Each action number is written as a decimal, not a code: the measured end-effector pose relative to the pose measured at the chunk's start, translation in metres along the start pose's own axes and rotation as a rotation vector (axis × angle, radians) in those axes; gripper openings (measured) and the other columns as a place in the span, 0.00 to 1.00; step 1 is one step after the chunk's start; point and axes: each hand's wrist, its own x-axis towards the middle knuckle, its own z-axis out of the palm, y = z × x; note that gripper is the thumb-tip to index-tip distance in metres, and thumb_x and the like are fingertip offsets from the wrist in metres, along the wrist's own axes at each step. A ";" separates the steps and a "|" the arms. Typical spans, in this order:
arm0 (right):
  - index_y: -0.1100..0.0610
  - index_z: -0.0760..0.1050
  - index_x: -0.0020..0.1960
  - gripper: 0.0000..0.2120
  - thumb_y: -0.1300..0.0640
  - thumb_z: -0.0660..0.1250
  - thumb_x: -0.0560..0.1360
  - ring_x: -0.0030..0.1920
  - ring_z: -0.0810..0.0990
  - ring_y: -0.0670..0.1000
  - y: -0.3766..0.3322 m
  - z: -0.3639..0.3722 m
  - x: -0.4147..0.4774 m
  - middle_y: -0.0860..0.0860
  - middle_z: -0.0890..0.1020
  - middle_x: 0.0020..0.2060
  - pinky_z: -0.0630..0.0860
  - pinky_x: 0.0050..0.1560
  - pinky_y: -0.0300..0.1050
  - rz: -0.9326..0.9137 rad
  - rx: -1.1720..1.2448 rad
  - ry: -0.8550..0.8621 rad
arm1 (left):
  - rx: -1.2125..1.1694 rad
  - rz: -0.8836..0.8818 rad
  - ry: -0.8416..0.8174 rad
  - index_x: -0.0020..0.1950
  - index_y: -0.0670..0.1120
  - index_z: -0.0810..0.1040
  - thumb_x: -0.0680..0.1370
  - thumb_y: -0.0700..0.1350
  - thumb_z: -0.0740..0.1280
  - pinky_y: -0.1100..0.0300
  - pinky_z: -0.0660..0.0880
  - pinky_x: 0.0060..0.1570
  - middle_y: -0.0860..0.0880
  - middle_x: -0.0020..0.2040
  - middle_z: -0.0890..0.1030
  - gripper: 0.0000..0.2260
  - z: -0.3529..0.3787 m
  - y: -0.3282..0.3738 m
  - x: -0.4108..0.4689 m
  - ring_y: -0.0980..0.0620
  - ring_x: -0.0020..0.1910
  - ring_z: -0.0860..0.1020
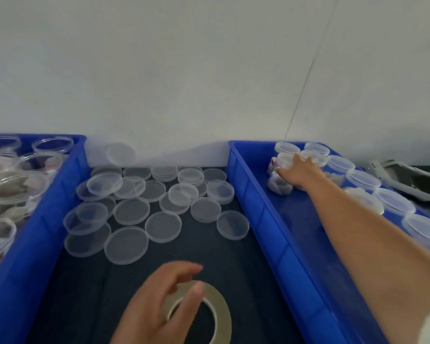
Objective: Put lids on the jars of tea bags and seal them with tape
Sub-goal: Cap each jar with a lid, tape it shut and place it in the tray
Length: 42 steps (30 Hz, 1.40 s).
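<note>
The left hand (159,301) is covering part of the tape roll (222,311), which the bottom edge is cutting off, the right hand (301,171) is hiding much of 1 lidded jar (279,186) at upper right, and a blurred grey object (415,182) is running off the right edge.

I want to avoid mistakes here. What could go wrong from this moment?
The right hand grips a clear plastic jar of tea bags tight against other lidded jars in the right blue plastic bin; it may topple one.
The left hand holds the beige roll of tape near the loose clear round lids; a careless lift could scatter them.
</note>
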 end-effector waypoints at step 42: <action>0.57 0.86 0.52 0.12 0.50 0.67 0.81 0.53 0.80 0.48 -0.139 0.126 -0.425 0.48 0.83 0.50 0.76 0.57 0.43 -1.036 0.524 0.364 | 0.710 0.107 0.235 0.50 0.57 0.83 0.81 0.59 0.61 0.56 0.79 0.45 0.58 0.45 0.81 0.13 -0.180 0.030 -0.126 0.59 0.44 0.79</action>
